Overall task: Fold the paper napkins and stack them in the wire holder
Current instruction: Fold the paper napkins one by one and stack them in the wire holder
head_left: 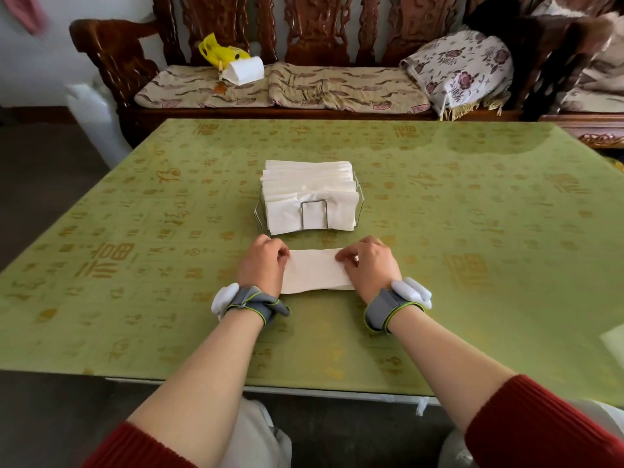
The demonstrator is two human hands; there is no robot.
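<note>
A white paper napkin [315, 271] lies flat on the green table [472, 231], folded into a long strip. My left hand [261, 265] pinches its left end with curled fingers. At the right end, my right hand [368, 263] pinches the napkin's upper corner. Just beyond the napkin stands the wire holder [314, 205], packed with several folded white napkins [309, 184] that rise above its frame.
A carved wooden bench [304, 106] with patterned cushions runs behind the table. On it lie a yellow bag [219, 54], a white paper pack [244, 70] and a flowered pillow [462, 72]. Another white sheet [616, 342] shows at the table's right edge.
</note>
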